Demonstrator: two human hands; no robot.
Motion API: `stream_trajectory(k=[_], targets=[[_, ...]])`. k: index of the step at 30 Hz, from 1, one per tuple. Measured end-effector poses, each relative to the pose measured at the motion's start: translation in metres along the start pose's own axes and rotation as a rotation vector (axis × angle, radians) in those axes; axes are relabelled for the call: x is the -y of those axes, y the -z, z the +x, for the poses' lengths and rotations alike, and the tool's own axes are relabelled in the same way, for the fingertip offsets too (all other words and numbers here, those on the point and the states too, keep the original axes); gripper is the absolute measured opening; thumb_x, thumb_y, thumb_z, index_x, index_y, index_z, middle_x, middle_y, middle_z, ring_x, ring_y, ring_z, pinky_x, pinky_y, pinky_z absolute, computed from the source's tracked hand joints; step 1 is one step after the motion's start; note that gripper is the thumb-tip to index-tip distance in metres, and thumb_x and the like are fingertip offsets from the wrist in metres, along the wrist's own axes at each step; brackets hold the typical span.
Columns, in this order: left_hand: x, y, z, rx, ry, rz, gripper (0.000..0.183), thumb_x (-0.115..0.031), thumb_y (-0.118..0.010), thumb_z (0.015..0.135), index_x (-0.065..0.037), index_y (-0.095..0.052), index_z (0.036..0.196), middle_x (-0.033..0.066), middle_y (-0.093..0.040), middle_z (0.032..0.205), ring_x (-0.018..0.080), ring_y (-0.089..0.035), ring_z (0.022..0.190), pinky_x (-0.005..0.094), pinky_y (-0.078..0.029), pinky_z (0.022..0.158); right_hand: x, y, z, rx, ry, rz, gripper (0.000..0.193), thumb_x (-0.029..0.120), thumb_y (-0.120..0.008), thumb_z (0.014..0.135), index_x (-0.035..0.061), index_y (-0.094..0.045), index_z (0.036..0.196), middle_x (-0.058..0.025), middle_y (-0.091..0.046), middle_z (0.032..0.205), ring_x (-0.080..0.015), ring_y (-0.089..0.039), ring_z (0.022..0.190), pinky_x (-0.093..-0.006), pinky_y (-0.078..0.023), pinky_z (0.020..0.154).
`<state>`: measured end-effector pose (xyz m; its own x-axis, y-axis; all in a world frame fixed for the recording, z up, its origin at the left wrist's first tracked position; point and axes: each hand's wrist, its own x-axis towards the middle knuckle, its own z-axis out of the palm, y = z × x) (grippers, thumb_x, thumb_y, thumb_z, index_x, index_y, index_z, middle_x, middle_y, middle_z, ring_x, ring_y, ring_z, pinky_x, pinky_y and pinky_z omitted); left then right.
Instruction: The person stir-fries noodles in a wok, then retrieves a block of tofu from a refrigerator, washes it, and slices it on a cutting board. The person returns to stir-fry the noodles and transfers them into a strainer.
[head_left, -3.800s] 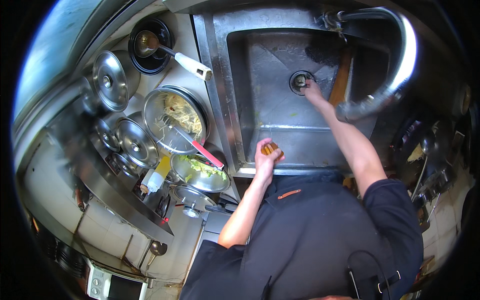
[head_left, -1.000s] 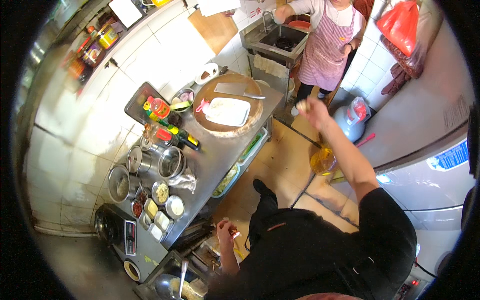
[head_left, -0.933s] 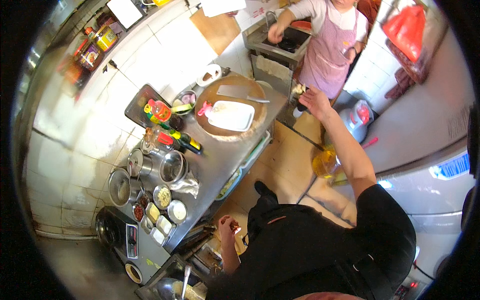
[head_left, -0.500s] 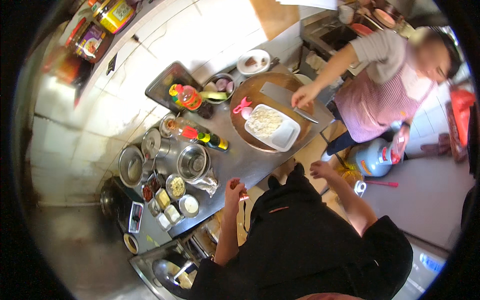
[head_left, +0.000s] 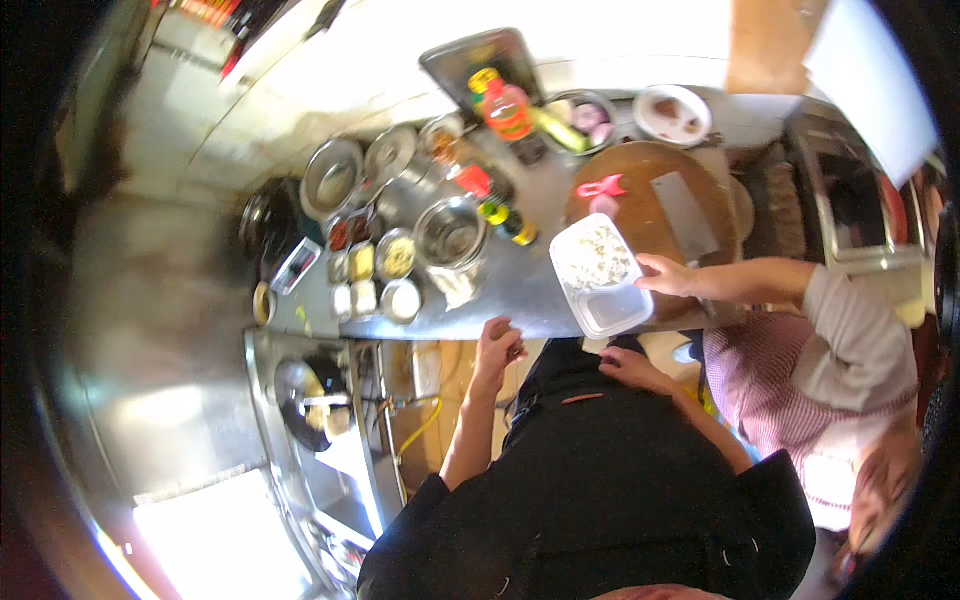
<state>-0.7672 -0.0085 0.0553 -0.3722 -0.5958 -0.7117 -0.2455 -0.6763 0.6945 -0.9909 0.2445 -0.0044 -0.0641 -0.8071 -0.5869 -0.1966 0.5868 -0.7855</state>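
My left hand is closed just off the counter's front edge; anything in its fingers is too blurred to make out. My right hand hangs in front of my black apron, fingers loosely stretched out and holding nothing. Between the counter and my right hand, a white two-compartment plastic container is gripped by a co-worker's hand. White crumbly food fills its far compartment. Nearest my left hand on the counter are a crumpled clear bag and a steel bowl.
A round wooden board carries a cleaver and a pink peeler. Sauce bottles and small tubs of ingredients crowd the counter. At lower left sits a wok with a ladle. The co-worker stands close on my right.
My view has turned, shifting the whole scene. The co-worker's hand has gone from beside the knife on the board to the white container, which is now off the board, towards me.
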Motion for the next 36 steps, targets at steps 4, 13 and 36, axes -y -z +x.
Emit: stream_trajectory(k=[4,13,36], targets=[[0.008,0.011,-0.014,-0.043,0.022,-0.072,0.057,-0.007,-0.072,0.093,-0.004,-0.045,0.143,0.0061,-0.061,0.093,0.0159,-0.063,0.073,0.0374,-0.061,0.066,0.005,-0.002,0.018,0.09,0.165,-0.122,0.048,0.036,-0.07,0.098,0.0019,-0.063,0.132,-0.0201,-0.073,0.12,-0.0348,-0.07,0.111,-0.0437,-0.055,0.094],[0.01,0.089,0.014,-0.071,0.015,-0.167,0.063,-0.01,-0.074,0.092,-0.005,-0.044,0.146,0.0044,-0.06,0.093,0.0155,-0.064,0.073,0.0356,-0.062,0.066,0.037,-0.029,0.062,0.145,0.054,-0.009,0.039,0.027,-0.067,0.102,-0.0007,-0.066,0.129,-0.0161,-0.071,0.122,-0.0285,-0.067,0.114,-0.0394,-0.051,0.1],[-0.055,0.029,0.025,1.016,0.032,0.204,0.088,-0.005,-0.066,0.093,-0.001,-0.019,0.167,0.021,-0.036,0.164,0.0321,-0.044,0.147,0.0424,-0.039,0.12,0.193,-0.009,0.045,-0.37,-0.185,0.192,0.062,0.015,-0.08,0.086,0.0,-0.058,0.141,-0.016,-0.07,0.125,-0.0246,-0.068,0.111,-0.0367,-0.057,0.096]])
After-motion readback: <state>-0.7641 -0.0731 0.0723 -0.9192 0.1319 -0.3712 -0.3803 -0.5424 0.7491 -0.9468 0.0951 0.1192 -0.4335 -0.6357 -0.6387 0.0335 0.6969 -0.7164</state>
